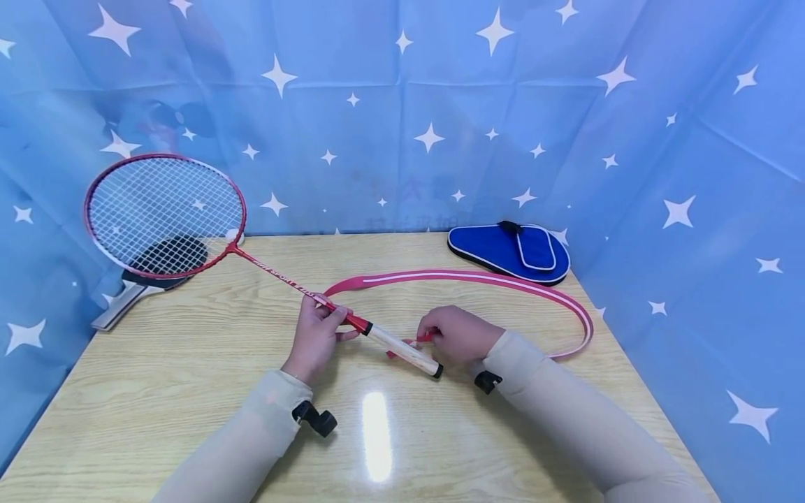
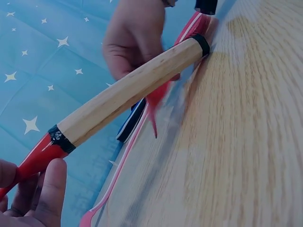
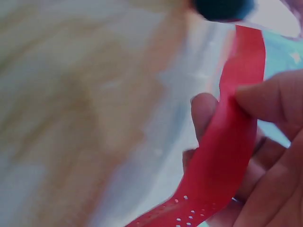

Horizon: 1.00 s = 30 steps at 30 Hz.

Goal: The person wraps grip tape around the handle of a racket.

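Both hands are closed on something above the middle of the table [image 1: 189, 419]. With thumb and fingers, the left hand [image 1: 317, 335] grips a red badminton racket [image 1: 277, 273] where its shaft meets the red cone, and the strung head slants up over the far left corner of the table. Toward the near right, the bare wooden handle [image 1: 402, 349] points past the right hand, with a black ring at its upper end and a black cap on its butt.

Between thumb and fingers, the right hand [image 1: 459, 335] pinches one end of a red band [image 3: 232, 127], just beside the handle; whether the two touch, I cannot tell. Small pale dots speckle part of that end. The rest of the band, striped white, sweeps in a wide loop toward the right edge and back behind the left hand.

A blue zipped case [image 1: 484, 244] lies at the far right corner. By the far left corner sits a black-faced table tennis bat [image 1: 122, 304], partly seen through the strings, with a white ball [image 1: 233, 235] near the far edge. Behind everything hangs a blue, star-printed cloth [image 1: 377, 126].
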Each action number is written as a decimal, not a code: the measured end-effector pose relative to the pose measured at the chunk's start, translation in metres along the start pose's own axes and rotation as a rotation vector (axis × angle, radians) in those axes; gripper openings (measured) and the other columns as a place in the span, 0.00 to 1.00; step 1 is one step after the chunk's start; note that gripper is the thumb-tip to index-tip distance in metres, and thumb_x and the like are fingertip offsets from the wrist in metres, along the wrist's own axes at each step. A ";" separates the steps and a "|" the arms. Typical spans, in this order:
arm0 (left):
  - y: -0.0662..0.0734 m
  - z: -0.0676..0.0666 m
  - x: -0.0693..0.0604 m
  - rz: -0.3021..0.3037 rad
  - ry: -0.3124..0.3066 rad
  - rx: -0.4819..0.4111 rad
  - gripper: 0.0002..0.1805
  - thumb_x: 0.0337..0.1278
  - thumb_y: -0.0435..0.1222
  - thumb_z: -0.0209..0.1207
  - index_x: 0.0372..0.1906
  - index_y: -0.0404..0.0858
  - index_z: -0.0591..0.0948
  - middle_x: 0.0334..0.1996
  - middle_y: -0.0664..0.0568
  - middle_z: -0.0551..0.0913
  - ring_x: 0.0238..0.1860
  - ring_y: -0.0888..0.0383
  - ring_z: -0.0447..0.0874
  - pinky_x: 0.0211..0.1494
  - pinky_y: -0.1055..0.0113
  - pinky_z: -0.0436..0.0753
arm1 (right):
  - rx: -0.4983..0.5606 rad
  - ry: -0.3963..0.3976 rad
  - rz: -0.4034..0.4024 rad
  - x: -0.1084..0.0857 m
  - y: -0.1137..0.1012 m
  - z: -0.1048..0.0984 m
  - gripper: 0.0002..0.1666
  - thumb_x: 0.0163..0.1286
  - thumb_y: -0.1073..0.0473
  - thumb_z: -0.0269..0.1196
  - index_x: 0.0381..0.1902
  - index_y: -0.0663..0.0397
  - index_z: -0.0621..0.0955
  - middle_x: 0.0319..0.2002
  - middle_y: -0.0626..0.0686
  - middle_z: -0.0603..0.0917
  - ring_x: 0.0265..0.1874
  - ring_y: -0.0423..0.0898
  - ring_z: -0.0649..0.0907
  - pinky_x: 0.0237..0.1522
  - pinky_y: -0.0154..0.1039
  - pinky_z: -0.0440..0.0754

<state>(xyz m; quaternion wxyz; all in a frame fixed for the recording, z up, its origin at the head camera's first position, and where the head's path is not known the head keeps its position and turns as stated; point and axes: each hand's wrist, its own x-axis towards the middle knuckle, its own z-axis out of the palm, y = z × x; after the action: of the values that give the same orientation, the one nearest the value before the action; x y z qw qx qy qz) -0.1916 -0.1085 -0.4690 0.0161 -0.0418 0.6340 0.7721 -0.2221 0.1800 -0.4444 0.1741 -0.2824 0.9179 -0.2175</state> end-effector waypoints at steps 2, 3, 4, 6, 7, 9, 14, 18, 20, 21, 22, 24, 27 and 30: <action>0.000 0.000 0.001 0.005 -0.008 0.010 0.12 0.79 0.26 0.50 0.54 0.38 0.60 0.47 0.39 0.79 0.47 0.54 0.87 0.45 0.58 0.92 | 0.046 0.031 0.029 0.002 -0.004 -0.005 0.18 0.72 0.73 0.59 0.44 0.46 0.88 0.41 0.44 0.86 0.41 0.45 0.81 0.54 0.46 0.83; 0.000 0.001 0.001 0.003 -0.008 0.013 0.12 0.79 0.26 0.50 0.54 0.39 0.60 0.47 0.40 0.79 0.47 0.54 0.87 0.44 0.58 0.92 | 0.067 0.050 0.036 0.004 -0.006 -0.008 0.18 0.72 0.74 0.58 0.45 0.47 0.88 0.41 0.46 0.87 0.41 0.46 0.81 0.54 0.47 0.83; 0.001 0.001 0.001 0.004 -0.010 0.014 0.13 0.79 0.26 0.50 0.55 0.38 0.60 0.47 0.40 0.79 0.48 0.54 0.87 0.44 0.58 0.92 | 0.088 0.070 0.039 0.005 -0.008 -0.011 0.18 0.72 0.74 0.58 0.46 0.49 0.87 0.41 0.47 0.87 0.41 0.47 0.81 0.52 0.47 0.84; 0.001 0.001 0.001 0.006 -0.013 0.019 0.13 0.79 0.26 0.50 0.55 0.37 0.59 0.46 0.40 0.79 0.48 0.53 0.87 0.44 0.58 0.92 | 0.142 0.106 0.056 0.008 -0.013 -0.017 0.18 0.71 0.74 0.56 0.47 0.51 0.86 0.41 0.50 0.86 0.38 0.48 0.80 0.48 0.45 0.83; 0.001 0.001 0.002 0.007 -0.014 0.023 0.13 0.79 0.26 0.50 0.56 0.37 0.59 0.46 0.40 0.79 0.48 0.53 0.87 0.44 0.58 0.92 | 0.165 0.127 0.057 0.009 -0.015 -0.020 0.18 0.71 0.74 0.56 0.47 0.51 0.86 0.39 0.51 0.85 0.36 0.48 0.79 0.44 0.44 0.82; 0.002 0.001 0.002 0.007 -0.017 0.027 0.13 0.79 0.26 0.50 0.54 0.38 0.59 0.46 0.40 0.79 0.48 0.53 0.87 0.44 0.58 0.92 | 0.217 0.167 0.047 0.011 -0.021 -0.025 0.16 0.73 0.72 0.55 0.47 0.53 0.85 0.36 0.53 0.83 0.31 0.49 0.77 0.38 0.42 0.78; 0.002 0.000 0.003 0.003 -0.027 0.051 0.13 0.79 0.27 0.51 0.54 0.41 0.60 0.49 0.37 0.79 0.49 0.52 0.88 0.46 0.57 0.92 | 0.299 0.244 -0.005 0.018 -0.036 -0.033 0.06 0.78 0.59 0.62 0.43 0.50 0.86 0.31 0.51 0.80 0.27 0.48 0.75 0.32 0.41 0.74; 0.001 -0.001 0.003 0.004 -0.033 0.056 0.12 0.80 0.29 0.51 0.55 0.41 0.61 0.50 0.34 0.80 0.49 0.52 0.90 0.47 0.57 0.92 | 0.313 0.258 -0.055 0.025 -0.049 -0.033 0.04 0.76 0.54 0.67 0.39 0.43 0.87 0.30 0.50 0.83 0.27 0.48 0.76 0.31 0.41 0.75; 0.001 -0.001 0.003 0.009 -0.036 0.054 0.11 0.81 0.29 0.51 0.55 0.40 0.61 0.50 0.35 0.82 0.48 0.51 0.90 0.47 0.56 0.92 | 0.323 0.246 -0.076 0.027 -0.055 -0.033 0.04 0.76 0.55 0.67 0.39 0.43 0.88 0.29 0.51 0.83 0.26 0.48 0.75 0.31 0.41 0.74; 0.000 -0.001 0.003 0.011 -0.037 0.056 0.11 0.81 0.29 0.51 0.55 0.40 0.61 0.49 0.37 0.82 0.48 0.52 0.90 0.46 0.56 0.92 | 0.329 0.236 -0.078 0.028 -0.057 -0.033 0.04 0.76 0.56 0.67 0.40 0.42 0.89 0.29 0.50 0.83 0.26 0.48 0.75 0.30 0.41 0.74; 0.000 -0.001 0.003 0.012 -0.037 0.053 0.11 0.81 0.29 0.51 0.55 0.39 0.61 0.48 0.38 0.83 0.47 0.52 0.90 0.46 0.56 0.92 | 0.335 0.222 -0.081 0.028 -0.060 -0.033 0.04 0.76 0.56 0.67 0.40 0.42 0.89 0.29 0.50 0.84 0.26 0.48 0.76 0.31 0.40 0.74; -0.001 -0.001 0.002 0.014 -0.038 0.045 0.11 0.81 0.29 0.50 0.55 0.39 0.62 0.47 0.39 0.84 0.46 0.52 0.90 0.45 0.56 0.92 | 0.350 0.186 -0.080 0.029 -0.063 -0.031 0.06 0.77 0.58 0.66 0.40 0.43 0.89 0.29 0.50 0.83 0.26 0.48 0.75 0.31 0.40 0.74; -0.001 0.001 0.002 0.017 -0.043 0.038 0.10 0.81 0.28 0.50 0.55 0.39 0.62 0.47 0.39 0.85 0.46 0.52 0.90 0.45 0.55 0.92 | 0.370 0.132 -0.069 0.029 -0.067 -0.027 0.08 0.78 0.60 0.63 0.40 0.43 0.88 0.30 0.52 0.83 0.26 0.47 0.75 0.32 0.40 0.73; -0.001 0.002 0.000 0.019 -0.047 0.043 0.10 0.80 0.28 0.51 0.54 0.39 0.63 0.47 0.38 0.85 0.45 0.53 0.91 0.44 0.55 0.92 | 0.383 0.110 -0.078 0.032 -0.068 -0.020 0.11 0.79 0.63 0.59 0.41 0.45 0.87 0.32 0.57 0.83 0.26 0.47 0.74 0.33 0.40 0.73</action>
<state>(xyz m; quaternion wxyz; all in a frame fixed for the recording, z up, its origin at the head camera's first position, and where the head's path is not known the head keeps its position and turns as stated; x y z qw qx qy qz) -0.1920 -0.1059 -0.4694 0.0247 -0.0175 0.6501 0.7592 -0.2261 0.1159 -0.3994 0.1657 -0.2671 0.8562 -0.4100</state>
